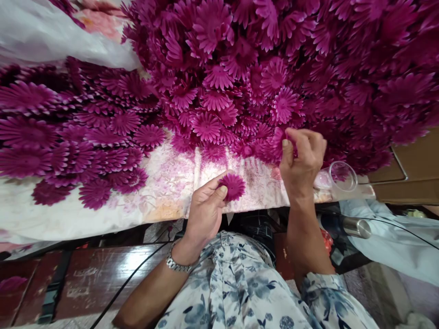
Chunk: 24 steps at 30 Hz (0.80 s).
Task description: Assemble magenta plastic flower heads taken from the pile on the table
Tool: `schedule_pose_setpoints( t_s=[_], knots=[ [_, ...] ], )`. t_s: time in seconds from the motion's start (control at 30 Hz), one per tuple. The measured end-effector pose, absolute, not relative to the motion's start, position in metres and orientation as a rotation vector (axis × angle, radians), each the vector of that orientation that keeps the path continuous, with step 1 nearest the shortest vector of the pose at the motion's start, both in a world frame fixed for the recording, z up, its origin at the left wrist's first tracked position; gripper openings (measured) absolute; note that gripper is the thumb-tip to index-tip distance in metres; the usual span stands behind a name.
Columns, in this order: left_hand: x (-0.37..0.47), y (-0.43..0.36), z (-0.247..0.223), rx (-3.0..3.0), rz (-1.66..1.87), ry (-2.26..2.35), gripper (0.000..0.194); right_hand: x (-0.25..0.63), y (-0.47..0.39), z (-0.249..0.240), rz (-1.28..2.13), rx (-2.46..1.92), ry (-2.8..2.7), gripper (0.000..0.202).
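My left hand [206, 208] pinches a magenta artificial flower head [234, 187] by its left edge, just above the front edge of the cloth-covered table [168, 196]. To the right, my right hand [303, 153] is raised at the near side of a large heap of magenta flower heads [247, 59], thumb and forefinger pressed together. A petal-coloured bit shows by those fingertips, but whether it is held or lies behind them I cannot tell. Stacked rows of similar flower heads [78, 137] lie on the left of the table.
A clear round plastic container [343, 176] stands near the table's right front edge. White plastic sheeting [68, 36] lies at the back left, and a cardboard box [411, 169] is at the right. Below the table are a metal-ended bottle [356, 227] and a dark red bench [103, 274].
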<state>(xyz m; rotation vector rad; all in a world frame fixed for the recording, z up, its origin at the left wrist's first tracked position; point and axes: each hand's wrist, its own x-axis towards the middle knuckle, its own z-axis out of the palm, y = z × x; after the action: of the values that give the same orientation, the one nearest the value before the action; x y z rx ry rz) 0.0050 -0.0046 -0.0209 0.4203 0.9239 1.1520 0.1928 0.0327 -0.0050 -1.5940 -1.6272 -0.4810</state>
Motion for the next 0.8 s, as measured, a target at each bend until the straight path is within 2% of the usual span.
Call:
schedule_pose_setpoints(
  t_s=[0.07, 0.17, 0.37, 0.53, 0.7, 0.8],
  knots=[
    [0.004, -0.002, -0.018, 0.362, 1.141, 0.912, 0.030, 0.202, 0.033, -0.002, -0.546, -1.640, -1.637, 0.023],
    [0.005, 0.001, -0.014, 0.303, 1.111, 0.874, 0.029, 0.189, 0.016, -0.003, -0.481, -1.533, -1.727, 0.015],
    [0.014, -0.001, -0.013, 0.322, 1.046, 0.804, 0.028, 0.139, -0.011, -0.014, 0.190, -1.305, -1.956, 0.014],
    [0.012, -0.007, -0.017, 0.386, 1.008, 0.825, 0.034, 0.140, -0.005, -0.020, 0.353, -1.218, -1.933, 0.007],
    [0.011, -0.010, -0.022, 0.490, 1.075, 0.833, 0.040, 0.140, -0.009, -0.015, 0.398, -1.210, -1.902, 0.009],
    [0.011, -0.009, -0.024, 0.500, 1.097, 0.835, 0.041, 0.145, 0.002, -0.008, 0.194, -1.275, -1.860, 0.012]
  ],
)
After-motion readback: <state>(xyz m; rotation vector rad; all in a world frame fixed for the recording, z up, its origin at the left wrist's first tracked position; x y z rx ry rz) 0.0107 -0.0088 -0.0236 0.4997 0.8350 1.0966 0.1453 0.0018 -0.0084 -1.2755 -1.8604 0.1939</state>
